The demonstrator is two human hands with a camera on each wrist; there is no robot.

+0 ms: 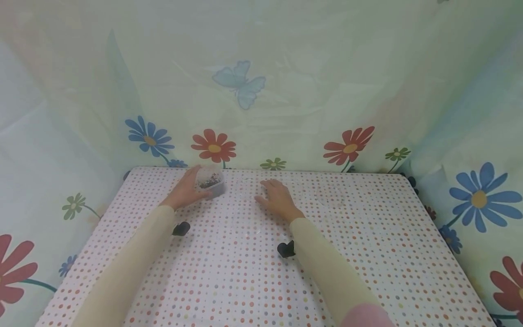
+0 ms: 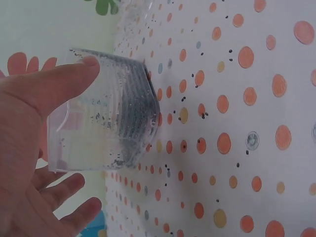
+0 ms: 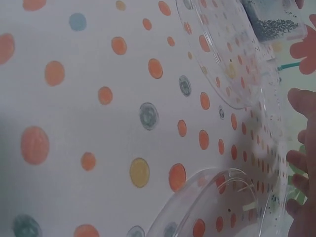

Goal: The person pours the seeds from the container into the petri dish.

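A clear plastic tub [image 1: 210,184] with small dark grains in its bottom stands near the table's back edge, left of middle. My left hand [image 1: 188,188] is spread around it. In the left wrist view, the thumb lies against the tub [image 2: 106,111] while the other fingers extend loosely past its far side. To the right, my right hand [image 1: 278,200] hovers with relaxed fingers and nothing in them. Clear round dishes are near it: one dish [image 3: 217,74] toward the tub, another dish [image 3: 180,224] closer to the wrist.
Dark grains [image 2: 202,114] lie scattered on the dotted tablecloth [image 1: 241,281] around the tub. A faint clear round dish [image 1: 331,206] sits to the right of my right hand. A flowered cloth backdrop [image 1: 294,100] rises behind and beside the table.
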